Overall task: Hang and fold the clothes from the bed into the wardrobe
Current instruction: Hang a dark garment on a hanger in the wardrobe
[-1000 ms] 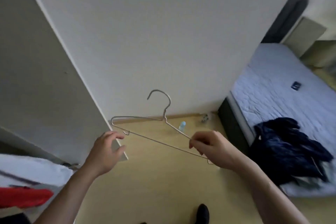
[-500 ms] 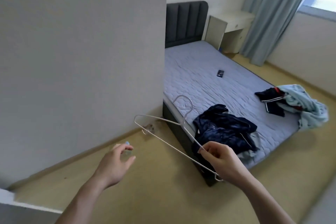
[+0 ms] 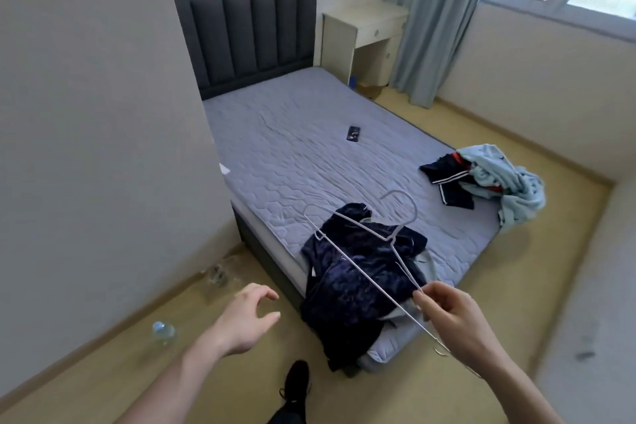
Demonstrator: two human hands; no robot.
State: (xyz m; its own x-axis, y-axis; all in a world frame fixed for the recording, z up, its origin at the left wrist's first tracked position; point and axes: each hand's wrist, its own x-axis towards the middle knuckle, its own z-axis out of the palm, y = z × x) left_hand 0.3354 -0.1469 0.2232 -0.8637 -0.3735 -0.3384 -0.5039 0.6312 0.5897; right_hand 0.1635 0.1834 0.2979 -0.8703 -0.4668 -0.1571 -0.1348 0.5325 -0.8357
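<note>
My right hand (image 3: 454, 317) pinches one end of a thin wire hanger (image 3: 358, 267), which slants up and left over the bed's near corner. Under the hanger lies a dark navy garment (image 3: 347, 293), draped over the corner of the grey mattress (image 3: 309, 155). A heap of light blue clothes (image 3: 506, 182) with a dark striped piece (image 3: 447, 182) sits at the bed's right edge. My left hand (image 3: 247, 320) hovers empty with fingers spread, left of the navy garment above the floor.
A phone (image 3: 353, 133) lies mid-mattress. A plastic bottle (image 3: 163, 332) and a clear item (image 3: 218, 274) sit on the floor by the left wall (image 3: 86, 148). A desk (image 3: 364, 34) and curtain (image 3: 430, 17) stand beyond the bed. My shoe (image 3: 294, 385) is below.
The view has swung from the wall and wardrobe to the bed. My left hand let go of the hanger, and my right hand now carries it alone toward the navy garment.
</note>
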